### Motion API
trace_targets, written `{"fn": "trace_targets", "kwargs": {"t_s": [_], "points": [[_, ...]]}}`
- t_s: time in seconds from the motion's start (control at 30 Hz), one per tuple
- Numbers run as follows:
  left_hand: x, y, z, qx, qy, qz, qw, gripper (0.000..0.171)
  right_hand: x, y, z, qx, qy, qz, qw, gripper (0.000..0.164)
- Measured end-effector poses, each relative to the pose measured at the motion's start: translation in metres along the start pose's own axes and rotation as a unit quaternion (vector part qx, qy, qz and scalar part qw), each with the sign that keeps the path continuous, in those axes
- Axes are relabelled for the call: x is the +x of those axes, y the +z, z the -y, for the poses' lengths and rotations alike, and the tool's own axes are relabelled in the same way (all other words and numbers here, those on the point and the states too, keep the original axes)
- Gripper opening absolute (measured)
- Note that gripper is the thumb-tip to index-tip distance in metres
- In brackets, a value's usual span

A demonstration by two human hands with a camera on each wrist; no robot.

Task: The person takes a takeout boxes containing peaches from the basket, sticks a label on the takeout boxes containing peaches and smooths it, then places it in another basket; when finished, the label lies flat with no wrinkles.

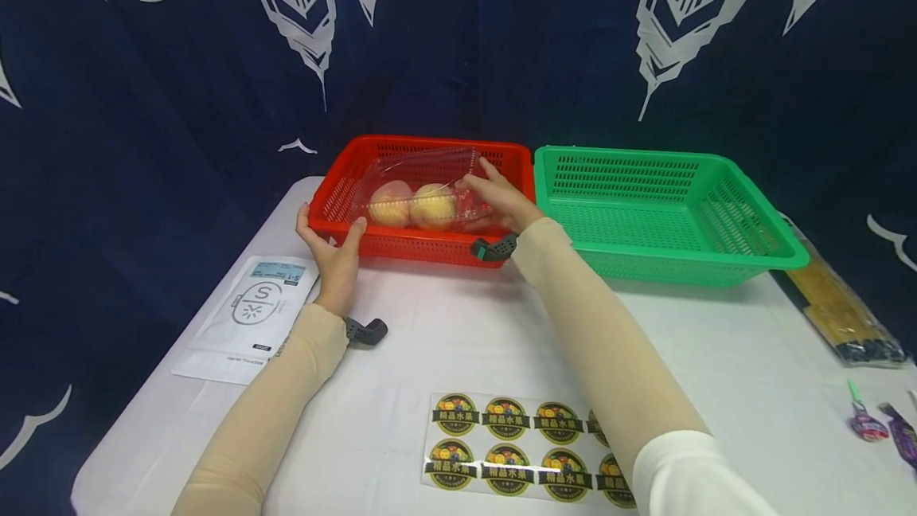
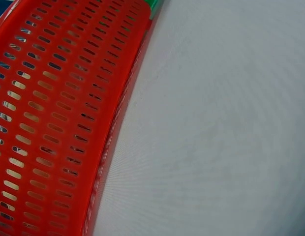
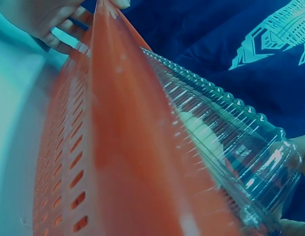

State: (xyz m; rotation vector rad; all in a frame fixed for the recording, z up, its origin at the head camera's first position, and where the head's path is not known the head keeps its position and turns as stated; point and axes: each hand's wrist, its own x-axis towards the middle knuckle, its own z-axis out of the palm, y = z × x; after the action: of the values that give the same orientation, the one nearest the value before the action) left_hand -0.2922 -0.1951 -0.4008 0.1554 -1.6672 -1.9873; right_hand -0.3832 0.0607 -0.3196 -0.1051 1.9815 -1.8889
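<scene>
My left hand (image 1: 335,259) grips the front left rim of the red plastic basket (image 1: 423,245), its thumb over the edge. In the right wrist view the left-hand fingers (image 3: 64,34) curl beneath that rim. My right hand (image 1: 501,199) holds the right end of a clear plastic box (image 3: 251,142), which sits tilted inside the basket. Two round yellow-pink fruits (image 1: 433,207), like peaches, show through the clear plastic. Something red lies near the right fingers, partly covered. Only the slotted basket wall (image 2: 59,113) and white table appear in the left wrist view.
A green basket (image 1: 630,257) stands against the red one's right side. On the white table (image 1: 401,365) lie a sheet of round fruit stickers (image 1: 507,468), a white packet (image 1: 251,309) at left, a flat brown package (image 1: 848,309) and wrapped lollipops (image 1: 868,424) at right.
</scene>
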Motion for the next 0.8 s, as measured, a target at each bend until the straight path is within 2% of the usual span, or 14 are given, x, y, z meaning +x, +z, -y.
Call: {"fn": "trace_targets", "kwargs": {"t_s": [0.17, 0.37, 0.8], "points": [[-0.002, 0.001, 0.000, 0.005, 0.000, 0.004, 1.0000, 0.091, -0.002, -0.002, 0.000, 0.011, -0.013, -0.016, 1.000, 0.098], [-0.005, 0.003, 0.000, 0.010, -0.004, 0.010, 0.9999, 0.092, -0.011, -0.002, 0.004, 0.053, -0.029, -0.035, 0.998, 0.096], [-0.006, -0.001, -0.004, 0.014, 0.001, 0.015, 0.9998, 0.097, -0.046, -0.007, 0.021, 0.102, -0.043, -0.029, 0.993, 0.093]]}}
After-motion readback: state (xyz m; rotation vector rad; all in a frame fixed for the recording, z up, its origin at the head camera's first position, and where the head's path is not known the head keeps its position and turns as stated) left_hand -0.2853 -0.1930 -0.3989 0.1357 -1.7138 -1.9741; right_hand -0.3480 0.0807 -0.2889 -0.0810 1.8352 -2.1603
